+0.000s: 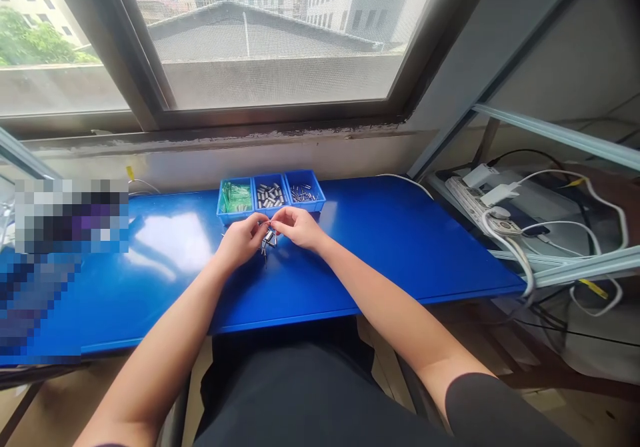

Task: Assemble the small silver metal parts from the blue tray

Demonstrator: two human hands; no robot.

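My left hand (243,239) and my right hand (299,226) meet over the blue table (400,247), just in front of three small blue bins. Both hands have their fingers pinched together on a small metal part (271,224) between them. A little heap of small metal parts (268,241) lies on the table under the hands. The left bin (235,198) holds green pieces, the middle bin (270,195) silver cylinders, the right bin (305,193) thin metal pins.
A window and its sill (210,141) run behind the table. To the right, a power strip (475,197) with white plugs and cables (520,253) sits on a shelf. A blurred-out area (65,233) covers the table's left end.
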